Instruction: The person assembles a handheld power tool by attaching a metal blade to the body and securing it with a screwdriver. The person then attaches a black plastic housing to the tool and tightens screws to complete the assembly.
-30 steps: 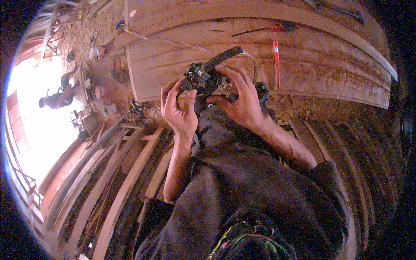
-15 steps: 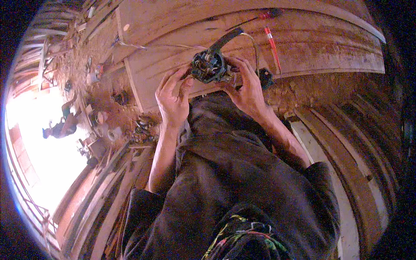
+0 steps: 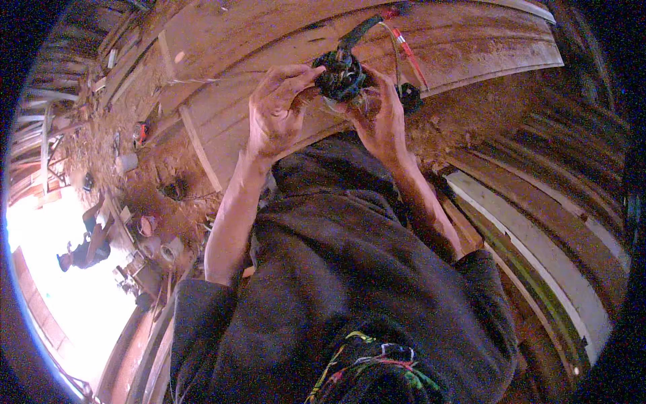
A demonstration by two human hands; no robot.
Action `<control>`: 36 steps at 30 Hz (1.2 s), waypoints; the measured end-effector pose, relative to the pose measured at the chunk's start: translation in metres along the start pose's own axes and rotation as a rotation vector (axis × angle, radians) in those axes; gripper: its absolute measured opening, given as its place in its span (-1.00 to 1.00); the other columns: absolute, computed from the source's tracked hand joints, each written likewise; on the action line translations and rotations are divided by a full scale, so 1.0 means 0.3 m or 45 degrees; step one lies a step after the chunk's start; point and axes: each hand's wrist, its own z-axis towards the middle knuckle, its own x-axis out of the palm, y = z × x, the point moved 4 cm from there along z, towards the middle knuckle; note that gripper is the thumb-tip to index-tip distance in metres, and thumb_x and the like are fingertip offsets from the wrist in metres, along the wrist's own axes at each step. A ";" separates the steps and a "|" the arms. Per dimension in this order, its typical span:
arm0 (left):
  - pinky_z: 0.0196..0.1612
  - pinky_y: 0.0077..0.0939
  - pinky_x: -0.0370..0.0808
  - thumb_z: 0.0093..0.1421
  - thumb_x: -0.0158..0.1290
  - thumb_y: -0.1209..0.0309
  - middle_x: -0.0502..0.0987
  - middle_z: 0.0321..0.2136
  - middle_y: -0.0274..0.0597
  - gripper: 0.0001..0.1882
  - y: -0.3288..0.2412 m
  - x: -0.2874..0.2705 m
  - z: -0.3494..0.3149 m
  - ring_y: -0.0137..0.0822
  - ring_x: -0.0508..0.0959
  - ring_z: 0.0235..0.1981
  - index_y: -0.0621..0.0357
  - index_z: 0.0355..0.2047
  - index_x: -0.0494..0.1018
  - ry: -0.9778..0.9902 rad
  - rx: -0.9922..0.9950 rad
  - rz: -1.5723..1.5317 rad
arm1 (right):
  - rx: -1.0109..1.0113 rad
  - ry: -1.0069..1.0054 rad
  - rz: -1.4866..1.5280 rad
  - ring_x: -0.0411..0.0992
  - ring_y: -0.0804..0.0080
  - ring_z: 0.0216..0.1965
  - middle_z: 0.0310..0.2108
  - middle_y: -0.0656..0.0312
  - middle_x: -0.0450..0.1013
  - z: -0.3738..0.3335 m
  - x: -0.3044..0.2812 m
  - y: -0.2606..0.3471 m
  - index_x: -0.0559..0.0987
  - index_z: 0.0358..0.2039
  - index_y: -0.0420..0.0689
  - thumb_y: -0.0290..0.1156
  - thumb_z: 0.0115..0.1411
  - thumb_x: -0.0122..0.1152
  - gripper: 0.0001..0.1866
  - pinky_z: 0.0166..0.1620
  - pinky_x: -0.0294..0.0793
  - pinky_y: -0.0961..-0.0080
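A round black housing (image 3: 336,82), its inside open and crowded with small dark parts and wires, is held up over the wooden board. From its top a thick black stem (image 3: 362,34) slants away to the upper right. My left hand (image 3: 276,114) grips the left rim, thumb and fingers bent against it. On the opposite side my right hand (image 3: 382,121) has its fingers closed around the right edge, where thin pale wires show by the fingertips. A second black part (image 3: 409,97) lies just right of my right hand, with a thin cord running up from it.
A slim red tool (image 3: 409,59) with a pale band lies on the broad wooden board (image 3: 229,108). Long planks (image 3: 538,249) are stacked at my right. Buckets (image 3: 171,249) and clutter cover the left side; another person (image 3: 91,246) is by the bright opening.
My view has shifted, so the board and planks sit differently. The left fingers have moved up over the housing's rim, and the housing appears tilted. Both hands keep hold.
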 end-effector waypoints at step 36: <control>0.01 -0.23 0.60 0.02 0.35 0.48 0.63 -0.04 -0.23 -0.69 0.098 0.004 -0.090 -0.06 0.60 0.00 0.09 -0.18 0.61 -0.117 0.430 0.152 | 0.127 -0.345 0.055 0.50 0.10 0.07 0.05 0.03 0.49 -0.100 0.053 0.105 0.48 0.10 -0.18 -0.28 0.13 0.49 -0.43 0.08 0.53 0.29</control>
